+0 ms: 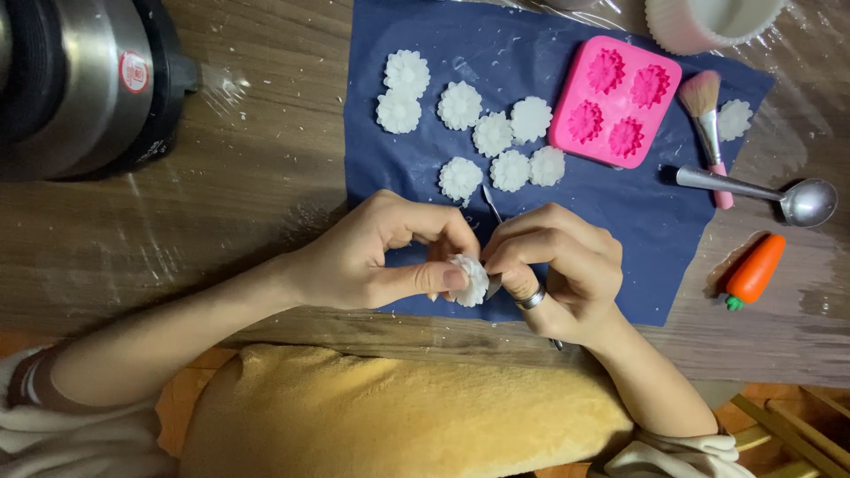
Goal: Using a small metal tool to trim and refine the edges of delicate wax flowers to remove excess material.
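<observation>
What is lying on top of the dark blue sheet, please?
On the blue sheet lie eight white flower casts and a pink mould. The hands cover part of its near edge.

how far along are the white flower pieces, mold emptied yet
Done: nine white flowers lie loose on the blue sheet, and the pink mold shows four empty cavities. In hand: the left hand pinches one more flower while the right hand works its edge with a thin metal tool. Which loose ones are trimmed, I can't tell.

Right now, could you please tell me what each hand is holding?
Left hand: closed on a white flower piece.
Right hand: closed on a thin metal tool.
</observation>
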